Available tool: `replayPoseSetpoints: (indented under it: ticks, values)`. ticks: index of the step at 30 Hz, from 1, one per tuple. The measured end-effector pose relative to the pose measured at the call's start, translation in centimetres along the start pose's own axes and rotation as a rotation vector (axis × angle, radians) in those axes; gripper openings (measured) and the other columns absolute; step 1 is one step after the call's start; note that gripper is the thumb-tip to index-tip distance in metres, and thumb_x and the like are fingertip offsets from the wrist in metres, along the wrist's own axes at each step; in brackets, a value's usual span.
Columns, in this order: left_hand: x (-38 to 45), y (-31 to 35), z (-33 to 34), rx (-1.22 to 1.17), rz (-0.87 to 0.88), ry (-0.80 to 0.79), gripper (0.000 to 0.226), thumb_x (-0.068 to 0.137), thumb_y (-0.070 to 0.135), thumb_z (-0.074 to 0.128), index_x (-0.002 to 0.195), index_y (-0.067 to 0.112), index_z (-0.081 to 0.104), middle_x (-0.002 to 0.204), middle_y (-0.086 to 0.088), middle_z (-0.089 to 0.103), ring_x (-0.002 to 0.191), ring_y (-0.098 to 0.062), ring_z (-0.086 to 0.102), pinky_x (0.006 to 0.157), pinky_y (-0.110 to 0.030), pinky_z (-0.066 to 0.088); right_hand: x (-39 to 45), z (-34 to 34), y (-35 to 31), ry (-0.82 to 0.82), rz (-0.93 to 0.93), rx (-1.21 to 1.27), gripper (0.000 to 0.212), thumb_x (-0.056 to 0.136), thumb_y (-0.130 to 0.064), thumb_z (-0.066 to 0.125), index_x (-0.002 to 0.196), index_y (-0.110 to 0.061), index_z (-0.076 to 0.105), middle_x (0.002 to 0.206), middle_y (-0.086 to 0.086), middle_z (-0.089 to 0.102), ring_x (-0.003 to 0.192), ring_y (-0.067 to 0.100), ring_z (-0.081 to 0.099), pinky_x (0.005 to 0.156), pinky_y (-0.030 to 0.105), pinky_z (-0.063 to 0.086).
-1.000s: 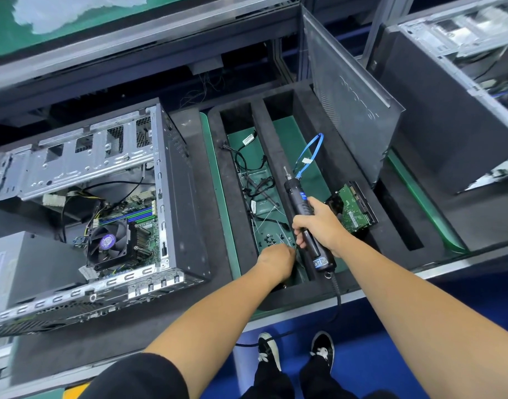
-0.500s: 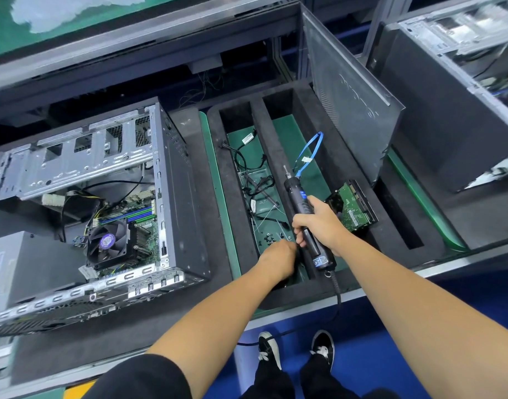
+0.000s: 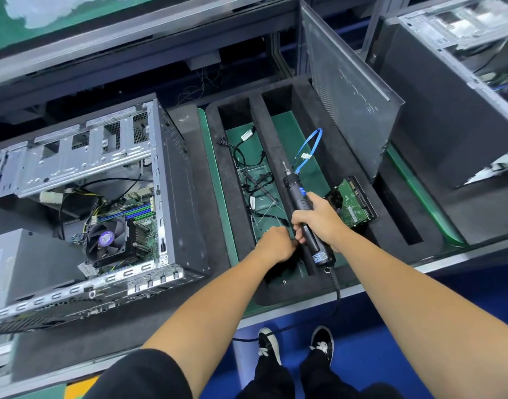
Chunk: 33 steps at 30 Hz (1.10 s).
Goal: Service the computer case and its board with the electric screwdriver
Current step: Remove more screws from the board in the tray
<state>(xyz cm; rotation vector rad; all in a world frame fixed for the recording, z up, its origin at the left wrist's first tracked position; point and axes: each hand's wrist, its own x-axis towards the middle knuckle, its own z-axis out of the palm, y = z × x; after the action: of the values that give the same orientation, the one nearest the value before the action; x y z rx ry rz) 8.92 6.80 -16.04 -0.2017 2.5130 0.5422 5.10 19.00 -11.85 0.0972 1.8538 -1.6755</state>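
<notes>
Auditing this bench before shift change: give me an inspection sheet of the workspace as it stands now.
Surface: black foam tray with green-floored slots.
Job's things: open computer case on its side at left, fan exposed; electric screwdriver.
Clutter: hard drive in tray; side panel standing upright.
Hands: right hand grips screwdriver; left hand reaches into slot, fingers hidden.
Cables: blue cable; black leads.
Surroundings: another case at right.
</notes>
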Motion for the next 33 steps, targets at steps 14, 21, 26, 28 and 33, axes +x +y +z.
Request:
replayPoseSetpoints:
  ticks: [14,21,26,28,33]
  values:
    - [1.1,-1.3,-2.1,0.826,0.083,0.111,0.027,0.090,0.010,0.050,0.115,0.018,0.054,0.111,-0.001,0.062,0.107,-0.025,0.055,0.080,-0.029,0.038,-0.1,0.0,-0.1,-0.013,0.000,0.012,0.033,0.080,0.003,0.060,0.111,0.002,0.049,0.065,0.015,0.057,0.051,0.027,0.054,0.048,0.033,0.049]
    - [1.9,-0.8,-1.5,0.860,0.095,0.071,0.025,0.090,0.007,0.051,0.108,0.021,0.060,0.108,0.006,0.064,0.102,-0.019,0.061,0.070,-0.026,0.034,0.0,-0.1,-0.1,-0.010,0.007,0.012,0.033,0.080,0.002,0.060,0.110,0.002,0.048,0.064,0.014,0.057,0.050,0.027,0.054,0.049,0.035,0.051]
    - [2.2,-0.9,-1.4,0.832,0.127,0.055,0.025,0.089,0.004,0.050,0.106,0.020,0.061,0.108,0.005,0.065,0.099,-0.018,0.064,0.067,-0.026,0.038,0.1,-0.1,-0.1,-0.015,0.009,0.013,0.032,0.079,0.002,0.060,0.110,0.001,0.049,0.062,0.012,0.058,0.049,0.026,0.054,0.048,0.033,0.050]
    - [2.3,-0.9,-1.5,0.815,0.136,0.043,0.026,0.090,0.005,0.049,0.109,0.019,0.061,0.112,0.004,0.064,0.103,-0.019,0.063,0.070,-0.027,0.041,0.1,-0.1,0.0,-0.015,0.011,0.017,0.032,0.079,0.002,0.060,0.109,0.001,0.049,0.062,0.012,0.058,0.048,0.026,0.054,0.047,0.033,0.050]
    - [1.9,-1.0,-1.7,0.861,0.131,0.001,0.029,0.092,0.008,0.047,0.116,0.019,0.058,0.115,0.003,0.062,0.106,-0.020,0.061,0.070,-0.027,0.036,0.1,-0.2,0.1,-0.018,0.006,0.014,0.034,0.078,0.001,0.060,0.110,0.002,0.048,0.063,0.013,0.058,0.050,0.027,0.054,0.048,0.034,0.051]
